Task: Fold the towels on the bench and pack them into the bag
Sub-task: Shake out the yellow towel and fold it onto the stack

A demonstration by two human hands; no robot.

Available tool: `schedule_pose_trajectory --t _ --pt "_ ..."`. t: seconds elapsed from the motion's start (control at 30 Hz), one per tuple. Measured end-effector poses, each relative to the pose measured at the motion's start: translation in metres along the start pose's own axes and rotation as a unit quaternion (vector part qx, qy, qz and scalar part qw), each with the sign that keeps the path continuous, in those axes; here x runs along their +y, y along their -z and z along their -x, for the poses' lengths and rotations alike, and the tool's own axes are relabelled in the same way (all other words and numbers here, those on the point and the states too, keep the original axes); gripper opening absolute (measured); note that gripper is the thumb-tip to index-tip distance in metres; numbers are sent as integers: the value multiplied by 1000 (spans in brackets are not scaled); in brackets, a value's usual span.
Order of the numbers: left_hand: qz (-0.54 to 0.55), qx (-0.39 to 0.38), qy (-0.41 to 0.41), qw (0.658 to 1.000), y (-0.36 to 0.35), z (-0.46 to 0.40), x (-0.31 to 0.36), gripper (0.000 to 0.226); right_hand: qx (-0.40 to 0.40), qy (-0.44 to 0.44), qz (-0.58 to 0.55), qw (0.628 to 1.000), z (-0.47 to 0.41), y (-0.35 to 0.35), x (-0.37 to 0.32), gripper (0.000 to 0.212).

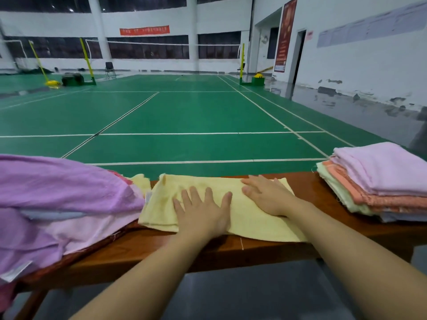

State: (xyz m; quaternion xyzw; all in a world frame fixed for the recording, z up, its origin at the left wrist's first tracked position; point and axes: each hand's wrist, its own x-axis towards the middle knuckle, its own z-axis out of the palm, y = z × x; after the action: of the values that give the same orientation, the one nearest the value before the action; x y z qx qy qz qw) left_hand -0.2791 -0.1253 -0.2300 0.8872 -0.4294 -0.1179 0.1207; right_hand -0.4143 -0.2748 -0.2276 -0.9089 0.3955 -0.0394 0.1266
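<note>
A pale yellow towel (251,218) lies folded flat on the brown wooden bench (208,250), in the middle. My left hand (203,211) presses flat on its left half with fingers spread. My right hand (268,195) lies flat on its right half, fingers straight and pointing left. On the left a loose heap of purple and pink towels (57,199) covers the bench end. A neat stack of folded towels (379,181), lilac on top with orange and light green below, sits at the right. No bag is in view.
Beyond the bench stretches a green badminton court (184,116) with white lines, nets and yellow posts. A white wall with a dark doorway (299,56) runs along the right. Grey floor (231,296) lies below the bench's near edge.
</note>
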Motion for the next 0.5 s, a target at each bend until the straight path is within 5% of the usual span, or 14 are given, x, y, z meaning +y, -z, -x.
schedule_pose_trajectory --t 0.23,0.37,0.5 --pt "-37 -20 -15 999 17 -46 3 88 1 -126 101 987 51 -5 -40 71" --pt "-39 -17 -10 999 9 -57 21 85 -10 -120 137 983 74 10 -62 65" --pt "-74 -23 -125 989 -1 -66 28 78 -21 -113 93 989 81 24 -57 62"
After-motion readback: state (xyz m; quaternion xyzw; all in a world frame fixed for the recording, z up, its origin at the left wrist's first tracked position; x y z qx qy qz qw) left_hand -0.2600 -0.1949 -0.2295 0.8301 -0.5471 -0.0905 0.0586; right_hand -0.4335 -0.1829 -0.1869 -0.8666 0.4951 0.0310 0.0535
